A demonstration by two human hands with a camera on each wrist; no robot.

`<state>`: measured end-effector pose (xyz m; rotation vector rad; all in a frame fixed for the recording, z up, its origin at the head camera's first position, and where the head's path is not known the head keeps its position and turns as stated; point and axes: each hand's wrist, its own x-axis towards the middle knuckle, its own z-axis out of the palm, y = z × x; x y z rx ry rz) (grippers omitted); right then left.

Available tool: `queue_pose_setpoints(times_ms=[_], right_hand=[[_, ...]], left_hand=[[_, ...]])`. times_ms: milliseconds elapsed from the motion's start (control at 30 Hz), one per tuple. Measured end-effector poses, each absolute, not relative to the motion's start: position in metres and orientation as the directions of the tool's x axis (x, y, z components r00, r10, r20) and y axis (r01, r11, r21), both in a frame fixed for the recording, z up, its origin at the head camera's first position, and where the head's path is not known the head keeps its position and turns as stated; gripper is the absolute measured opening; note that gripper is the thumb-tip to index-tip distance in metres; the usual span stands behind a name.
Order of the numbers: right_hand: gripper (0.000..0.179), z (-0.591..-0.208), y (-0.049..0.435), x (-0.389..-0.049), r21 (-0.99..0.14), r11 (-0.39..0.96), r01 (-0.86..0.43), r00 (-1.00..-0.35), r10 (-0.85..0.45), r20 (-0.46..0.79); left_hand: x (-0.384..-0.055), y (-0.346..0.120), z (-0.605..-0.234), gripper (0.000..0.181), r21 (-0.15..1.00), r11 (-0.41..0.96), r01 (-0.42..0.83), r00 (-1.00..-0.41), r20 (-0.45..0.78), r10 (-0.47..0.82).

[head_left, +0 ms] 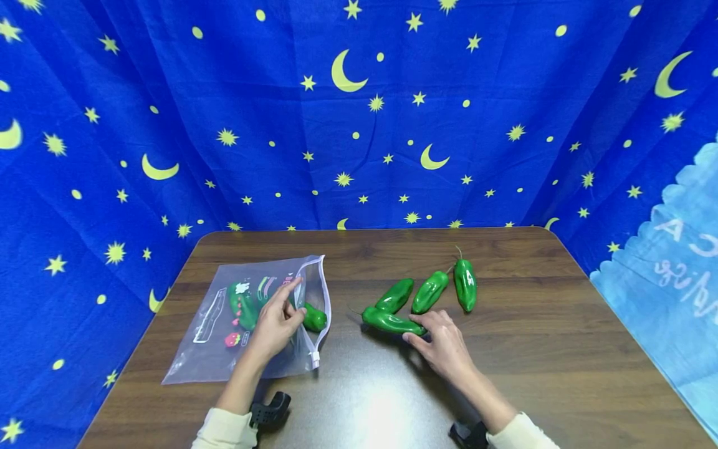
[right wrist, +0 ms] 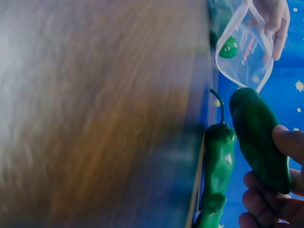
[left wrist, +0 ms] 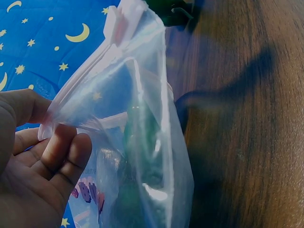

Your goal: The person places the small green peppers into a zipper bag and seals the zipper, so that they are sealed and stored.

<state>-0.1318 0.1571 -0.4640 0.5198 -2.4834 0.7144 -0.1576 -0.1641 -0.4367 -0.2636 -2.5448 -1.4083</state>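
Pepper [head_left: 391,321], one end in the pinched right grip [head_left: 447,348], other toward bag rim [left wrist: 89,73] in pinched left grip [head_left: 273,328].

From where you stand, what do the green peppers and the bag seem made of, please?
The green peppers look smooth and glossy, with bright highlights: perhaps plastic, possibly real. The bag seems thin, glossy plastic, since green shows through it.

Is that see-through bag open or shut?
Open. The bag gapes at its mouth, where the left hand pinches one edge, and a green pepper shows inside the gap.
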Motion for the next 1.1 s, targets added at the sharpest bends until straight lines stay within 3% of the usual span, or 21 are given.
queue_pose_setpoints(times_ms=[1100], right_hand=[[0.033,-0.466,0.118,-0.133,-0.392,0.728,-0.563,-0.787,-0.329,0.522]], left_hand=[[-0.158,-0.163,-0.437,0.063,0.824,0.509,0.249,-0.963,0.267,0.038]])
